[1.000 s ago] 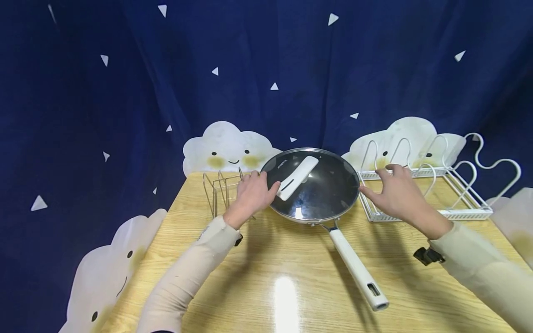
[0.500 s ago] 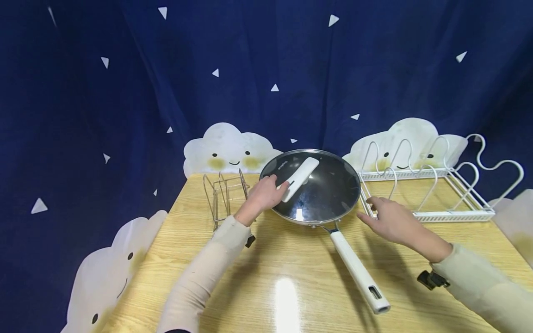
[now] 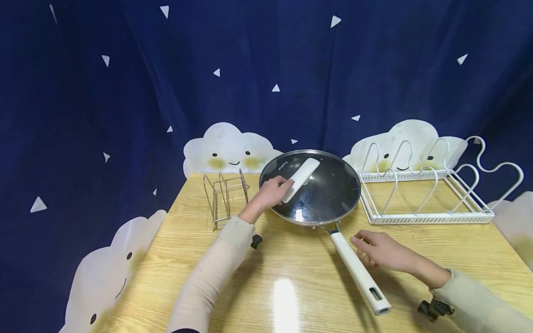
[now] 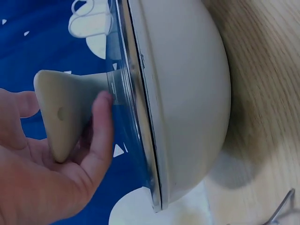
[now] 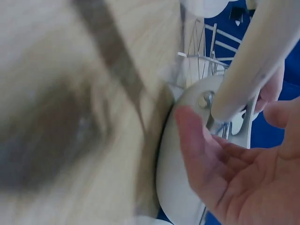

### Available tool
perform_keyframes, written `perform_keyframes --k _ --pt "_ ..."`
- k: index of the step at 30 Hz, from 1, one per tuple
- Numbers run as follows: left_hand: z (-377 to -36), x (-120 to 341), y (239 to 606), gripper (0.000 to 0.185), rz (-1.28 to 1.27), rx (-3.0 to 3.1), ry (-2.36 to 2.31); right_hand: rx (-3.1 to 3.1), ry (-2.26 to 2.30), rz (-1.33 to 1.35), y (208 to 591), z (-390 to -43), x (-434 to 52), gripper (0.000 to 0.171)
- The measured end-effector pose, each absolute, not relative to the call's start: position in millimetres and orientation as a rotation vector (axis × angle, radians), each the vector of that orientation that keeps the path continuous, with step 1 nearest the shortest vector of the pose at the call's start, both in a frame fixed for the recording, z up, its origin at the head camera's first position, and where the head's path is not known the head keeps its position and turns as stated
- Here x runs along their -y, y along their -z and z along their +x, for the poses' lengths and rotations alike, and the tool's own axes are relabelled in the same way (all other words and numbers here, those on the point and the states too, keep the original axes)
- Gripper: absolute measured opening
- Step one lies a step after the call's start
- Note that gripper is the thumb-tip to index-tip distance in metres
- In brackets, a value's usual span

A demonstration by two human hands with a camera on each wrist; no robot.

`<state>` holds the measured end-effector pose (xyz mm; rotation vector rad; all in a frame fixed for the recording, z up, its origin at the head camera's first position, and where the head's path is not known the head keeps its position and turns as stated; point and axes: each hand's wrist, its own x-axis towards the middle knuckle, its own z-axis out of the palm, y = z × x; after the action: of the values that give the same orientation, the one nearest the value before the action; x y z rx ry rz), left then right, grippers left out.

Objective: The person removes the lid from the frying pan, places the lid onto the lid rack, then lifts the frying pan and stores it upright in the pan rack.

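Note:
A wok (image 4: 192, 103) with a pale outside stands on the wooden table, covered by a dark glass lid (image 3: 333, 189). My left hand (image 3: 271, 192) holds the near left end of the lid's long white handle (image 3: 305, 173). In the left wrist view the fingers curl under this lid handle (image 4: 58, 112), with the thumb on its other side. The lid sits on the wok's rim. My right hand (image 3: 385, 252), fingers loosely bent and holding nothing, hovers just right of the wok's white handle (image 3: 358, 273). In the right wrist view that wok handle (image 5: 260, 56) passes above the fingers.
Left of the wok stands a small metal wire rack (image 3: 225, 196). To its right is a white rack (image 3: 433, 217) with upright curved dividers. A dark blue curtain (image 3: 250, 55) with white triangles hangs behind the table (image 3: 241, 296).
My left hand has moved right from the lid's edge onto its handle and now grips it. My right hand has come down from beside the white rack toward the wok's handle.

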<state>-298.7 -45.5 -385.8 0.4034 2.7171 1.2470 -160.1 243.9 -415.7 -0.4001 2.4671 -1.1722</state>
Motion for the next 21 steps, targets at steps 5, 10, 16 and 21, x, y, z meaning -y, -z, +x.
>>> perform_keyframes --k 5,10,16,21 --pt "-303.3 44.6 388.2 0.043 0.357 -2.576 -1.433 -2.221 1.348 -0.305 422.3 -151.4 -240.7 0.047" --pt "-305.9 43.6 391.6 0.042 0.303 -2.498 -1.525 -2.021 1.462 -0.247 429.1 -144.0 -236.7 0.054" --pt "-311.5 41.1 393.2 0.04 0.295 -2.438 -1.588 -1.787 1.622 -0.306 433.6 -138.6 -233.4 0.046" --pt "-315.1 40.9 394.4 0.04 0.291 -2.353 -1.618 -1.581 1.729 -0.289 436.4 -135.5 -229.1 0.044"
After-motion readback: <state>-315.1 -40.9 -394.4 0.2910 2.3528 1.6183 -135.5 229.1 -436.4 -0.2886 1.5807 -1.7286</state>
